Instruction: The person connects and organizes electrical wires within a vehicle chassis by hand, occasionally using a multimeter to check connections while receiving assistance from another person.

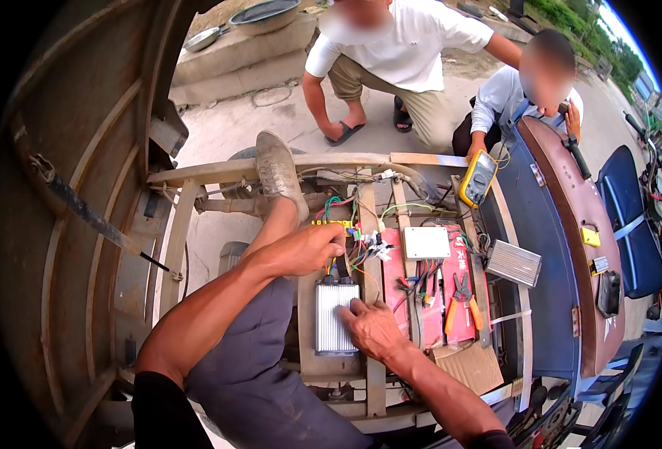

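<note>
My left hand (317, 249) is closed, fingertips on a black cable (342, 267) above a ribbed silver metal box (337, 329). My right hand (372, 323) rests with slightly bent, parted fingers on that box’s right side. Coloured wires and white connectors (372, 243) cluster beside a yellow terminal strip (323, 224). To the right, red battery-like blocks (394, 269) carry a white box (426, 242), a wire bundle (421, 292) and orange-handled pliers (464, 305). A second silver finned box (513, 263) lies farther right, and cardboard (467, 365) is below the pliers.
A metal vehicle frame (350, 160) surrounds the parts, with a tilted panel (62, 224) on the left. My shoe (279, 172) rests across the frame. Two people crouch opposite (406, 52), (495, 105), one holding a yellow multimeter (477, 179). A padded seat (555, 209) stands right.
</note>
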